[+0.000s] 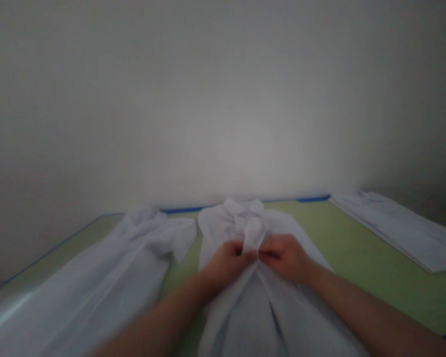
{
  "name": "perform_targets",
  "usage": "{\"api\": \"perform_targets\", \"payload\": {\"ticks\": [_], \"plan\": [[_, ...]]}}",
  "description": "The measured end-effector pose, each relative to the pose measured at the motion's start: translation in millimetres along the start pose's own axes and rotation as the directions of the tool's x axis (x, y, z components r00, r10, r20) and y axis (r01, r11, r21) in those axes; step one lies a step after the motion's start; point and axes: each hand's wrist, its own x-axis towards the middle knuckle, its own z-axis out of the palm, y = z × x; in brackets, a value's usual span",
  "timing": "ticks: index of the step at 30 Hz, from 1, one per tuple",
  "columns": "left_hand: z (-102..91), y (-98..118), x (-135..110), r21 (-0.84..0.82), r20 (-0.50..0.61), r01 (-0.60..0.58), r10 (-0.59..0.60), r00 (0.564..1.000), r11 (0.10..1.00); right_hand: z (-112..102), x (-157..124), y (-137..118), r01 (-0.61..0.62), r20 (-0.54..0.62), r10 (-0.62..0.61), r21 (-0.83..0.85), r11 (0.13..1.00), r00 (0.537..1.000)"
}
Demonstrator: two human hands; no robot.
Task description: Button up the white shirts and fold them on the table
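Note:
A white collared shirt lies face up in front of me, its collar at the far end. My left hand pinches one front edge of it, below the collar. Close against it, my right hand pinches the other front edge, and the fingertips of both nearly meet at the middle. Below my hands the two front edges spread apart. Whether a button sits between my fingers is too blurred to tell.
Another white shirt lies to the left, a sleeve reaching toward the middle. Folded white garments are stacked at the right. The green table top has blue edging and meets a plain grey wall.

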Motion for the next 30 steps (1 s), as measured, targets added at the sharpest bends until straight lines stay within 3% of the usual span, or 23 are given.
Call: {"api": "perform_targets", "payload": {"ticks": [4, 7, 9, 13, 16, 23, 27, 30], "plan": [[-0.3, -2.5, -0.9, -0.121, 0.015, 0.088, -0.087, 0.996, 0.989, 0.3, 0.0, -4.5, 0.043, -0.032, -0.045, -0.061, 0.997, 0.998], [1.6, -2.1, -2.3, -0.299, 0.088, 0.118, -0.096, 0.992, 0.947, 0.5, -0.9, -7.4, 0.053, -0.050, -0.056, -0.058, 0.997, 0.997], [3.0, -1.5, -2.6, -0.320, 0.103, 0.123, -0.095, 0.990, 0.939, 1.4, -1.7, -7.9, 0.057, -0.047, -0.060, -0.066, 0.996, 0.997], [6.4, 0.4, -1.8, -0.048, 0.024, 0.071, -0.070, 0.997, 0.996, 5.5, -2.7, -5.6, 0.049, -0.012, -0.051, -0.170, 0.984, 0.999], [9.5, 2.7, -1.6, 0.168, -0.042, 0.016, -0.009, 0.999, 0.986, 8.4, -3.1, -4.0, 0.055, 0.008, -0.055, -0.258, 0.965, 0.998], [10.8, 5.2, -1.9, 0.235, -0.110, 0.030, -0.004, 0.994, 0.972, 8.4, -2.2, -6.8, 0.078, 0.040, -0.069, -0.307, 0.949, 0.997], [11.9, 6.0, -1.9, 0.213, -0.113, -0.004, 0.029, 0.993, 0.977, 9.7, -0.5, -6.3, -0.097, 0.029, 0.101, -0.111, 0.989, 0.994], [14.6, 6.8, -3.0, 0.233, -0.101, -0.055, 0.080, 0.992, 0.971, 11.5, 0.4, -4.2, -0.268, 0.053, 0.266, 0.036, 0.963, 0.963]]}}
